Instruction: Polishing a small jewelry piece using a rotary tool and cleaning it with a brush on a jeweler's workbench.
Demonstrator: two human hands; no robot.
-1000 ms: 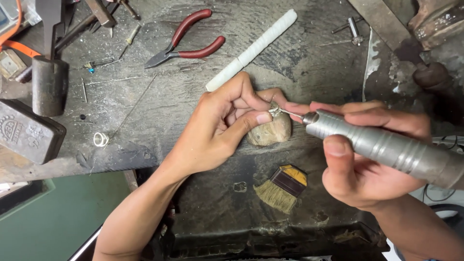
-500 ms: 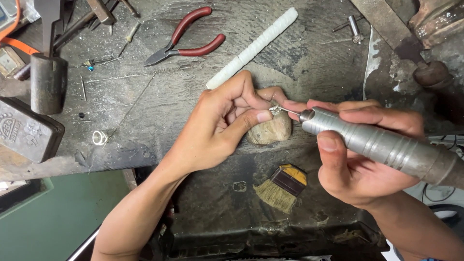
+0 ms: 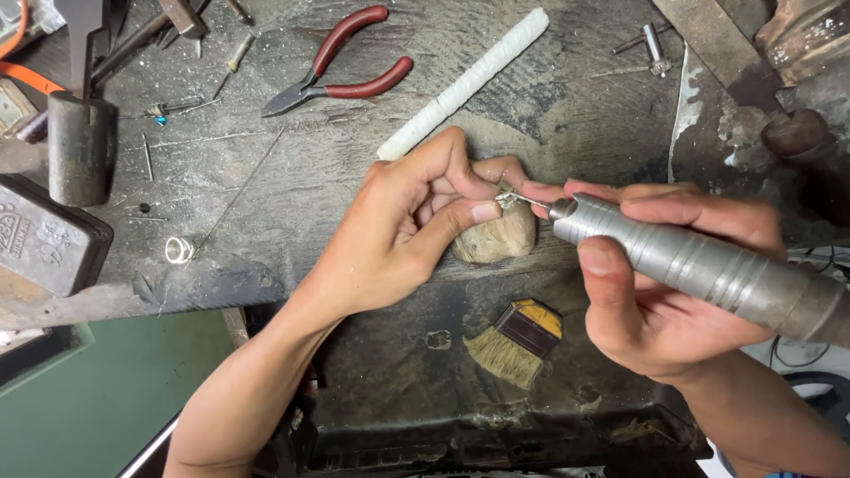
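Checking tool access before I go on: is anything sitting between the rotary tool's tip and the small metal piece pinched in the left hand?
Nothing visible. The rotary handpiece in the right hand has its thin bit right at the small metal piece, which the left hand pinches over the wooden peg. The left fingertips flank the piece, not the bit's path.

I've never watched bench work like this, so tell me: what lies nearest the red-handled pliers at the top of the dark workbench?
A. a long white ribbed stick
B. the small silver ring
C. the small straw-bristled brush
A: the long white ribbed stick lies just right of the red-handled pliers; brush and ring lie farther down.
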